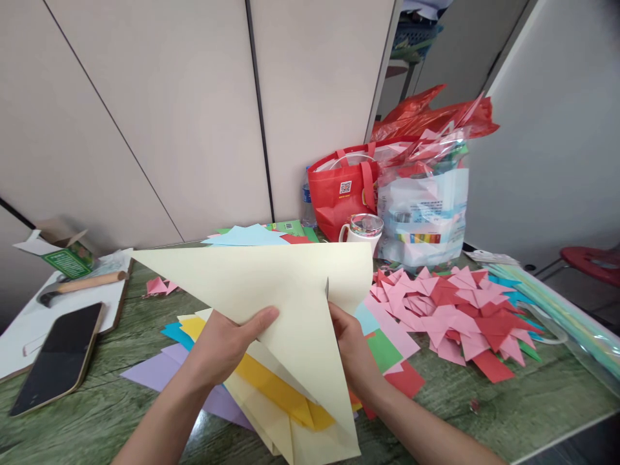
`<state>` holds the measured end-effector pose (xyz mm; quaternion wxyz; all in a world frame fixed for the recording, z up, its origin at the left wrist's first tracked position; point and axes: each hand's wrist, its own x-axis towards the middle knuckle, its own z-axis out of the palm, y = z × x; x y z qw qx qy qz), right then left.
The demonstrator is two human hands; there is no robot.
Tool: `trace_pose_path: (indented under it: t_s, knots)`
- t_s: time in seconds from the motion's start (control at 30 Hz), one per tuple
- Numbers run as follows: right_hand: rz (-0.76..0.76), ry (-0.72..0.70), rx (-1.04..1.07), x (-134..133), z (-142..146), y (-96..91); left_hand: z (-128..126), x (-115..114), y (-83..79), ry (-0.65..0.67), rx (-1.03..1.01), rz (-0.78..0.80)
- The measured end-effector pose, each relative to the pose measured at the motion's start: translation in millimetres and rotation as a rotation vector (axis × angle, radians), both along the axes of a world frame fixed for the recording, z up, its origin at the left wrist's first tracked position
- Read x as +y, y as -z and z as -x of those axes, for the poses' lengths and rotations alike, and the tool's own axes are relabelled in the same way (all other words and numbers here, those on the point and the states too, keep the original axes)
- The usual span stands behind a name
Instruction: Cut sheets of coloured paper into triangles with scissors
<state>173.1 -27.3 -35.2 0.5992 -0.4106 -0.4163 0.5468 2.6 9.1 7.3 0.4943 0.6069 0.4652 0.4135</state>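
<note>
A large sheet of cream paper (271,278), folded over on a slant, is held up in front of me. My left hand (223,345) pinches its lower left edge, with the thumb lying on top. My right hand (351,342) is closed at the sheet's right side, mostly behind the paper. A thin dark metal blade (327,287) pokes through the paper just above its fingers; the handle is hidden, so scissors or knife I cannot tell. To the right of the blade the paper curls. Under the sheet lie yellow paper (285,394) and purple paper (157,368).
Folded pink and red paper pieces (450,303) are heaped at right, near a clear-wrapped bundle (557,316). Behind stand a lidded mug (363,229), a red bag (339,194) and a filled plastic bag (421,213). At left lie a phone (61,355) and a hammer (87,282).
</note>
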Motion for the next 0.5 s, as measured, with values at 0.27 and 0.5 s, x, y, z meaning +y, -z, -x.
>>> trace_pose_path:
  t_s: [0.27, 0.5]
  knots:
    - [0.022, 0.001, 0.02, 0.4, 0.6, 2.0, -1.2, -0.8, -2.2, -0.016, 0.026, -0.014]
    - [0.041, 0.007, 0.019, -0.2, 0.4, 0.8, -2.5, -2.5, -3.1, 0.005, -0.005, -0.009]
